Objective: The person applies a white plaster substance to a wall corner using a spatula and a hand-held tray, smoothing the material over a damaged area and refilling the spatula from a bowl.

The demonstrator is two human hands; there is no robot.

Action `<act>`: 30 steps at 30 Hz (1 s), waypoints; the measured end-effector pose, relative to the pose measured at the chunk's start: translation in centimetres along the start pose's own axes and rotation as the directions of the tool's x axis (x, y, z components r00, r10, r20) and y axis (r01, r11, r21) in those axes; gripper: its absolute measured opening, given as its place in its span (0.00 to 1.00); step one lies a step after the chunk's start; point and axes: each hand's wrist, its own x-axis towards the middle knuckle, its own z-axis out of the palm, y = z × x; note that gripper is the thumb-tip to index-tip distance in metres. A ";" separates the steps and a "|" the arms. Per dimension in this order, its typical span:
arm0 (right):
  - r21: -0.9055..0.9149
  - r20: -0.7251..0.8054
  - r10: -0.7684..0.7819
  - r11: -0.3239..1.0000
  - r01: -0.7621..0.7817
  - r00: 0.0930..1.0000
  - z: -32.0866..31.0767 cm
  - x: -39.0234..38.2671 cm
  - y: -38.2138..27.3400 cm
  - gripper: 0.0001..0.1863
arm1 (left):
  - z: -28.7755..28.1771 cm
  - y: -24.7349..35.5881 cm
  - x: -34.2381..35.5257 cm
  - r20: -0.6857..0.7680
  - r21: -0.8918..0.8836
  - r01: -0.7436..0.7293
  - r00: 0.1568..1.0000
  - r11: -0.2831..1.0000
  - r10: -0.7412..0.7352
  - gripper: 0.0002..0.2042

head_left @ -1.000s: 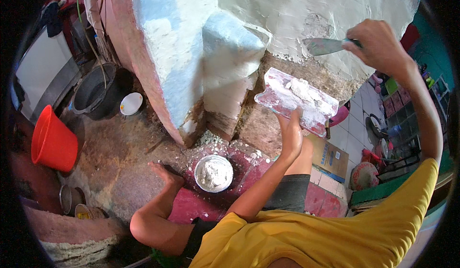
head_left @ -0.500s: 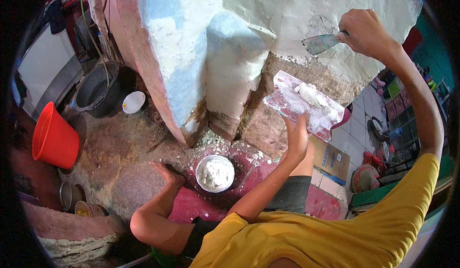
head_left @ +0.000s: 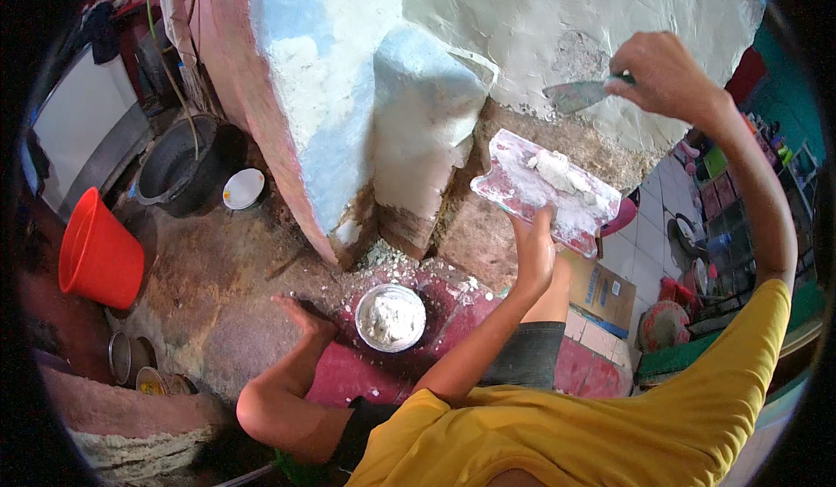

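Observation:
My left hand (head_left: 535, 248) grips a flat board (head_left: 514, 193) from below; it is reddish, smeared white, with a notched edge. On the board lies a lump of white putty (head_left: 562, 172). Higher up and to the right, my right hand (head_left: 657, 73) is closed around a putty knife (head_left: 579, 95), its blade pointing left in front of the wall. The wall (head_left: 488, 8) is coated in pale, uneven plaster, with a bare rough brown strip (head_left: 601, 143) along its lower part. A round bucket of white putty (head_left: 390, 317) stands on the red floor beside my leg.
At the left are a red bucket (head_left: 100, 250), a black tub (head_left: 170, 169) and a white lid (head_left: 244, 188). White crumbs lie at the pillar's (head_left: 418, 156) foot. A cardboard box (head_left: 603, 295) rests on the tiles at the right, near a rack of household things (head_left: 740, 191).
My right hand and the putty knife have dropped slightly, and the blade has turned more edge-on. The board has shifted a little to the left in my left hand.

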 end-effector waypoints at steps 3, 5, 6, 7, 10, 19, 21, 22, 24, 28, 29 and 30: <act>0.024 -0.038 0.070 0.997 -0.070 0.997 1.2 -0.3 0.1 0.14 | -0.5 -1.0 0.4 0.014 0.011 -0.044 0.999 0.999 0.043 0.30; -0.001 -0.039 0.120 0.993 -0.121 0.992 1.1 -0.8 -0.1 0.13 | -0.9 -1.0 0.2 -0.002 0.090 -0.046 0.999 0.995 0.046 0.30; 0.002 -0.016 0.154 0.988 -0.154 0.988 0.8 -0.9 0.1 0.13 | -1.0 -0.9 0.1 -0.003 0.098 -0.043 0.999 0.994 0.044 0.30; -0.001 0.013 0.189 0.982 -0.189 0.982 0.1 -1.1 0.4 0.13 | -0.9 -0.7 0.1 0.000 0.100 -0.036 0.999 0.994 0.037 0.30; -0.008 -0.065 0.197 0.980 -0.198 0.978 -0.4 -2.5 1.4 0.13 | -0.3 0.1 -0.2 0.006 0.067 -0.009 1.000 0.998 0.009 0.30; 0.114 0.009 0.194 0.974 -0.193 0.981 -2.7 -4.3 -1.2 0.14 | -0.9 -0.5 0.1 0.000 -0.080 -0.004 1.000 0.997 0.004 0.31; 0.111 0.046 0.154 0.981 -0.158 0.987 -0.4 -3.7 -1.7 0.14 | -0.3 -0.5 0.0 -0.026 -0.023 -0.035 0.999 0.999 0.034 0.27; 0.104 0.105 0.163 0.979 -0.174 0.981 0.1 -3.0 -2.0 0.14 | -0.2 -0.6 -0.1 -0.062 0.031 -0.083 0.994 0.996 0.085 0.22; 0.042 0.133 0.223 0.972 -0.230 0.966 0.4 -2.9 -1.7 0.14 | 0.0 -1.1 0.1 -0.089 0.047 -0.122 0.988 0.991 0.126 0.18; 0.033 0.074 0.296 0.954 -0.299 0.952 -0.7 -3.8 -0.3 0.14 | 0.4 -0.5 -0.2 -0.105 -0.024 -0.108 0.989 0.994 0.104 0.19; 0.017 0.072 0.323 0.946 -0.325 0.944 -1.1 -4.2 0.2 0.14 | 0.4 -0.2 -0.3 -0.093 -0.004 -0.098 0.991 0.995 0.097 0.19; 0.024 0.057 0.337 0.941 -0.338 0.940 -1.7 -4.6 0.4 0.14 | 0.3 -0.2 -0.4 -0.082 0.015 -0.089 0.993 0.996 0.090 0.19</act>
